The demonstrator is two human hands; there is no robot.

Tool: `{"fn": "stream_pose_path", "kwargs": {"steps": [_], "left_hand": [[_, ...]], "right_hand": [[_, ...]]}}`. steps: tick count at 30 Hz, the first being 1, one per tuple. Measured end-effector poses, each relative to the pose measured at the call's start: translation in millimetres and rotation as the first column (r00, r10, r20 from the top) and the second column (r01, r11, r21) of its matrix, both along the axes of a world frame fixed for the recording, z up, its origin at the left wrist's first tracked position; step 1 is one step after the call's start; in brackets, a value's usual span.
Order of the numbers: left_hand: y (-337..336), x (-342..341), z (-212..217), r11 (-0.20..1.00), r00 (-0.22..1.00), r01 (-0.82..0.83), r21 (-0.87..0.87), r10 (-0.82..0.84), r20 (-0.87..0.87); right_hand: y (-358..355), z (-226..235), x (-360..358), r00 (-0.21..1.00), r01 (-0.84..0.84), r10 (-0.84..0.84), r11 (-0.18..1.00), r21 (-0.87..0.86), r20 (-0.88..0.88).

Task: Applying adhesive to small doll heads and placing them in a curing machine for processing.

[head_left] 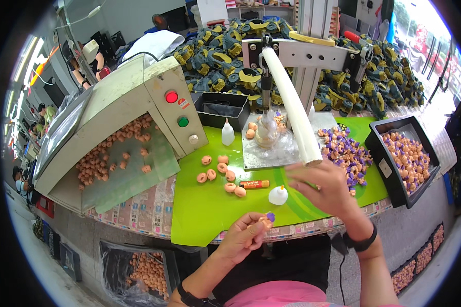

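In a likely handling step, the left hand (238,238) pinches a small peach-and-purple plastic piece (266,220) near the front of the green-covered table (200,220), the right hand (325,187) looks spread beside a white plastic bottle (277,196), and the next move probably needs steady holding.

Left hand (243,236): one, bare; thumb (252,233) and forefinger (247,219) brought together at the tips in a pinch, remaining fingers curled below them. Left wrist (222,258): below and to the left of the pinching tips. Left forearm (203,276): slanting up rightward toward them.

Right hand (333,189): one, bare, back uppermost; fingers (305,175) blurred, loosely parted, directed leftward, above and to the right of the left pinch. Right wrist (357,220): below and right of its own fingers. Right forearm (377,279): steeper than the left, lower still.
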State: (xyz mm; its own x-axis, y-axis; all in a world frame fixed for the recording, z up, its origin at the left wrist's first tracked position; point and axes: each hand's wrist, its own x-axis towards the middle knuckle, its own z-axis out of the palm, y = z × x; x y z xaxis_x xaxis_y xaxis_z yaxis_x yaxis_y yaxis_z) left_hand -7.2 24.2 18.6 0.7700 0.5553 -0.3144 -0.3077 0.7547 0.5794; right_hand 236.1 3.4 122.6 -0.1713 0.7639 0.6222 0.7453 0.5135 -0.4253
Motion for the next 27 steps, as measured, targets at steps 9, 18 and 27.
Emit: {"fn": "stream_pose_path", "kwargs": {"steps": [9, 18, 27], "left_hand": [[9, -17, 17, 0.994, 0.991, -0.104, 0.021, 0.106, -0.083], [20, -47, 0, 0.991, 0.988, -0.131, 0.000, 0.131, -0.079], [33, -36, 14, 0.996, 0.996, -0.082, 0.027, 0.083, -0.042]], "right_hand": [[138, 152, 15, 0.988, -0.064, -0.070, 0.629, 0.775, 0.138], [121, 65, 9, 0.958, 0.279, -0.212, 0.851, 0.445, -0.196], [114, -78, 10, 0.962, 0.216, -0.169, 0.951, -0.220, 0.213]]}}
